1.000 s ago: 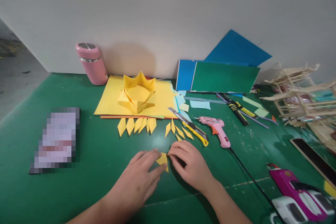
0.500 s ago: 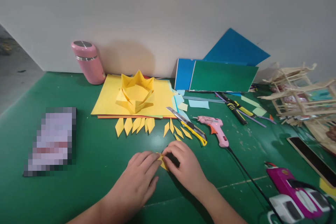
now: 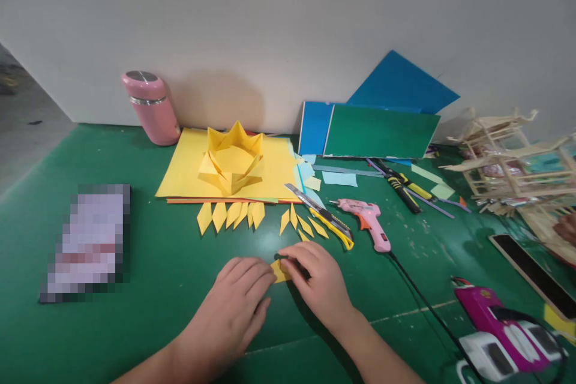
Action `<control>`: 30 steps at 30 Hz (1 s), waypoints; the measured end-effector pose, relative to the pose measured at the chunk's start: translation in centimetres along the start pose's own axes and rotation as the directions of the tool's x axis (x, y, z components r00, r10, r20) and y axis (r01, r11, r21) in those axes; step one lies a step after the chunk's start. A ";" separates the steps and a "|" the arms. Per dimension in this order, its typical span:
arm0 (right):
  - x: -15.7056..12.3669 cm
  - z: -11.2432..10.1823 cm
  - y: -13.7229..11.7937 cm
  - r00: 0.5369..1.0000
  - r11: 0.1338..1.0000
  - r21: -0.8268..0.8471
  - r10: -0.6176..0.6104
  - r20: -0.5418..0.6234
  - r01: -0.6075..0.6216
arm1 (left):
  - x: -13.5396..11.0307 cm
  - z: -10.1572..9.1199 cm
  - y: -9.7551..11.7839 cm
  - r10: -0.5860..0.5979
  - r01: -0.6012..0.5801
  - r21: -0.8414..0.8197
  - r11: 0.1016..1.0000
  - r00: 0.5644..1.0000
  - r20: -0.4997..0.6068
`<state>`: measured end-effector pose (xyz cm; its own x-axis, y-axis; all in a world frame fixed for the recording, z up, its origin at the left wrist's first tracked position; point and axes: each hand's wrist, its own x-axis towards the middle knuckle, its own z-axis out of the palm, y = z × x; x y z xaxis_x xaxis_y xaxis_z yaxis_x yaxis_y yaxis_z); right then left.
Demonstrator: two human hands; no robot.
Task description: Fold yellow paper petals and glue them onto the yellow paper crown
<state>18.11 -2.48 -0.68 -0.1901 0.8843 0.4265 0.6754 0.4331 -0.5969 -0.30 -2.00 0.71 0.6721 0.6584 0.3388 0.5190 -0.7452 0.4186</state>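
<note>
Both hands meet over a small yellow paper piece [image 3: 279, 270] on the green table [image 3: 157, 276]. My left hand [image 3: 236, 306] lies with its fingers pressed together on the piece's left edge. My right hand [image 3: 315, 279] pinches the piece's right side with curled fingers. Most of the piece is covered by the fingers. Just beyond lie several folded yellow diamond shapes [image 3: 231, 215], with more of them [image 3: 303, 225] to the right. A folded yellow paper crown [image 3: 231, 159] sits on a stack of yellow sheets [image 3: 184, 171].
A yellow utility knife [image 3: 321, 216] and a pink glue gun [image 3: 366, 219] lie right of the diamonds, its cord running to the front right. A pink bottle [image 3: 150, 108], blue and green card sheets [image 3: 378, 126], a wooden stick model [image 3: 513, 162] and a magenta tool [image 3: 499, 321] surround the work spot.
The fingers of both hands have closed over the yellow piece, so less of it shows than one second ago. The view has shifted slightly.
</note>
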 end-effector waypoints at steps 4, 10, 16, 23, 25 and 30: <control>0.1 -0.7 -0.1 0.986 0.995 0.026 -0.100 0.133 0.097 | -0.2 0.2 -0.3 -0.012 0.016 0.080 0.997 0.999 -0.051; 0.2 -0.8 0.3 0.952 0.978 -0.012 -0.201 0.231 0.210 | -0.2 0.2 -0.7 -0.033 0.037 0.084 0.996 0.998 -0.045; 0.6 -0.9 0.6 0.950 0.962 -0.045 -0.257 0.179 0.269 | 0.1 -0.5 -1.4 0.021 -0.021 0.014 1.000 0.999 -0.033; 0.6 -1.4 0.4 0.929 0.968 -0.035 -0.228 0.291 0.249 | 0.1 -0.6 -1.9 -0.033 0.030 -0.049 0.998 0.998 -0.056; 0.4 -1.2 0.3 0.921 0.969 -0.009 -0.232 0.312 0.247 | 0.1 -0.4 -1.9 -0.036 0.032 -0.060 0.998 0.997 -0.064; 0.2 -0.6 0.0 0.934 0.968 -0.028 -0.234 0.269 0.250 | 0.1 -0.1 -2.1 -0.053 0.046 -0.081 0.996 0.994 -0.093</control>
<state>18.47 -2.38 -0.20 -0.5273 0.7719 0.3552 0.6260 0.6356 -0.4518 -1.33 -0.40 -0.08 0.5913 0.7042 0.3929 0.5050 -0.7032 0.5005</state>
